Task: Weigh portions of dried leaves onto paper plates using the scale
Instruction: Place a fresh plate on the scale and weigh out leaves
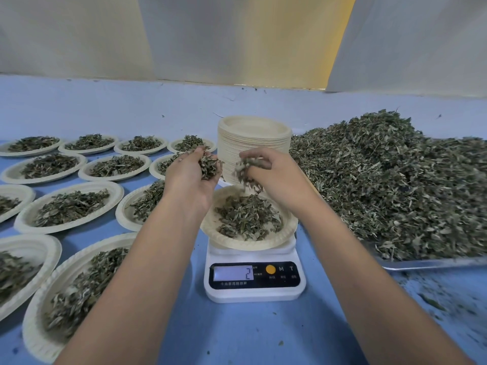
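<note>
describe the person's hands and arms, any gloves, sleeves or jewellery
The left hand and right hand are bare: no gloves, and no rings show. The left forearm and right forearm are uncovered down to the frame's edge, with no sleeve, watch or bracelet in view.

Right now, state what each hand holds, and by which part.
The left hand cups loose dried grey-green leaves in its palm; right hand pinches another clump by its top.

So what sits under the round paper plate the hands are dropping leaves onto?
A white digital kitchen scale: the beige paper plate of dried leaves rests on it. Its display shows a 2. The plate hides most of the scale's top.
</note>
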Demonstrator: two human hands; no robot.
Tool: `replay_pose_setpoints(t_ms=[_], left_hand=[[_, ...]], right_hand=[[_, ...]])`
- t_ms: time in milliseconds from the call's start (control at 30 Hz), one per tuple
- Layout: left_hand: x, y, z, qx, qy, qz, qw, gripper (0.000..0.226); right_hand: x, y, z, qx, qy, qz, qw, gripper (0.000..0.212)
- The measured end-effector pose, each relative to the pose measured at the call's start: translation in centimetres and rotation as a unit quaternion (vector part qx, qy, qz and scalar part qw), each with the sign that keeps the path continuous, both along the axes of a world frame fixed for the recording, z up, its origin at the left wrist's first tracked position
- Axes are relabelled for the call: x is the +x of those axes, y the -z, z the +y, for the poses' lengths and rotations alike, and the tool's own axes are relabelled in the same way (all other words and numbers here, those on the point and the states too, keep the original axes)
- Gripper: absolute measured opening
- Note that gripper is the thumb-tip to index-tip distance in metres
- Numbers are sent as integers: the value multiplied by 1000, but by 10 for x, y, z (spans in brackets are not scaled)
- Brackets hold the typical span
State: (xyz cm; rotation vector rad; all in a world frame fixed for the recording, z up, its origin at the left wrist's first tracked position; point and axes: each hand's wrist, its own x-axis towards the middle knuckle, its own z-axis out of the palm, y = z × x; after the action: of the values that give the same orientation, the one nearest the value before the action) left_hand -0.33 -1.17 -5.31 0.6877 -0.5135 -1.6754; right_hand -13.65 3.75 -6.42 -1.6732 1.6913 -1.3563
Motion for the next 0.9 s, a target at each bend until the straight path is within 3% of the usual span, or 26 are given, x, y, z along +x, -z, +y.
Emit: replay_pose_setpoints(t_ms=[100,333,533,667,800,900], left_hand=[[0,0,0,-4,6,-3,1000,10],[-2,1,1,-14,24,-4,1000,12],[-2,0,2,-12,28,-13,999,13],[-4,0,4,-12,31,-15,999,12],[-10,1,7,-10,36,-41,998,13],[-14,4,10,31,55,-50,997,14]], right_hand=[[0,0,3,29,-14,23,999,35],[-1,-4,6,35,-61,-37,997,40],[-1,3,2,11,22,61,998,26],[-2,0,4,33,-8,6,999,27],[5,-8,7,-8,-59,-51,997,27],[12,-9,9,0,-100,-43,994,31]])
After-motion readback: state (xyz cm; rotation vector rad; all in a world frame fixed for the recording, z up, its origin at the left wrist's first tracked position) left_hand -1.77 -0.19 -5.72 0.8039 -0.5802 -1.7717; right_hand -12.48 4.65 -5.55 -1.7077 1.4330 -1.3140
